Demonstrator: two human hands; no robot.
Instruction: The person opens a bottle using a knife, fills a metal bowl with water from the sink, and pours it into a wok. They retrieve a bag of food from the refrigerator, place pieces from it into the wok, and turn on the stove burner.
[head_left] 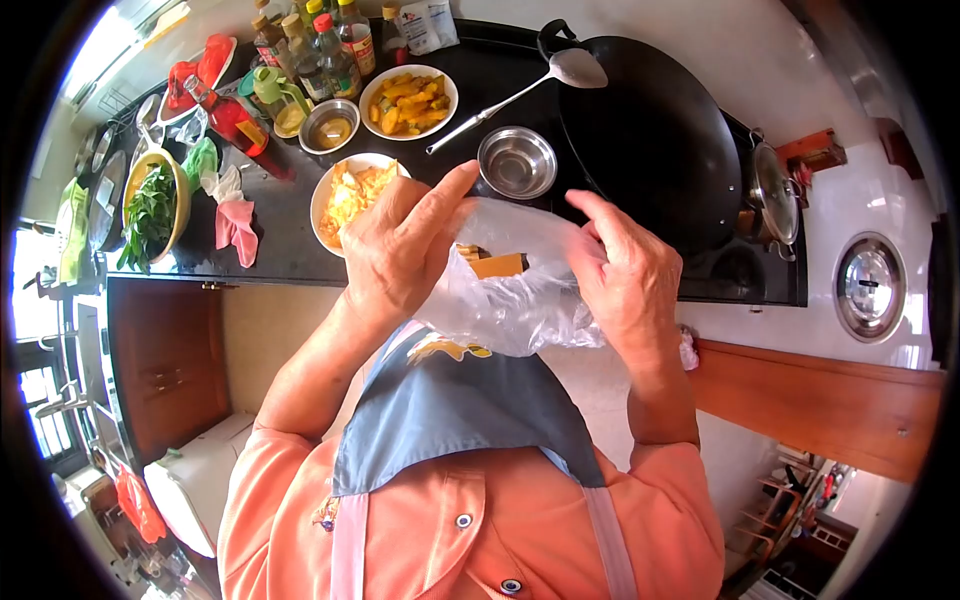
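Note:
A clear plastic bag (520,310) is stretched between my two hands in front of the counter edge, its mouth spread toward the stove. My left hand (395,240) pinches the bag's left side, the index finger pointing up beside a small metal bowl (517,163). On the other side my right hand (630,270) grips the bag's rim, slightly blurred, with its index finger raised. Something orange-brown (497,265) shows at the bag; whether it lies inside or behind the film I cannot tell. Just beyond my left hand sits a bowl of yellow shredded food (355,190).
A large black wok (650,140) fills the right of the counter, a metal spatula (575,70) at its left rim. Farther left stand a bowl of yellow pieces (408,103), a small metal dish (329,127), several sauce bottles (325,60) and a basket of green leaves (150,210).

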